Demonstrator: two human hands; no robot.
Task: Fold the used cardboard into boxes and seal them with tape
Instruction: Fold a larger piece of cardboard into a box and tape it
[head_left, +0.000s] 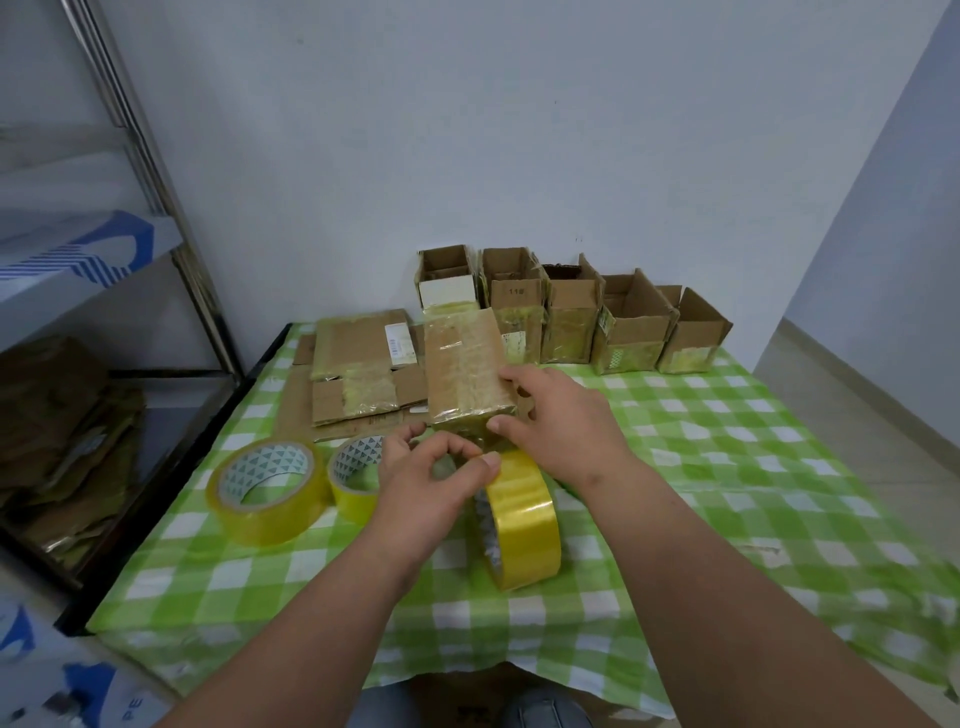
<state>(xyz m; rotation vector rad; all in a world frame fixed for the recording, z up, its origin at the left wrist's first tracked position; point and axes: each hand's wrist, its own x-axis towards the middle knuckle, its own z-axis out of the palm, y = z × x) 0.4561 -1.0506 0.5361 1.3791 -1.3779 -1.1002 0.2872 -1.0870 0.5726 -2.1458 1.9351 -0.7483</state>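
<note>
At twelve o'clock from the standing roll, you had the box tipped on the table, your right hand holding its near end with fingers curled round the corner. Your left hand pinched what looked like the tape end between thumb and forefinger at the roll's top. You seemed to be mid-seal; next, the strip needed pulling over the seam and pressing flat.

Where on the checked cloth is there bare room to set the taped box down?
Bare cloth lies right of the right hand, in front of the row of open boxes. The near edge is free too. The left is crowded: flat cardboard and two tape rolls.
</note>
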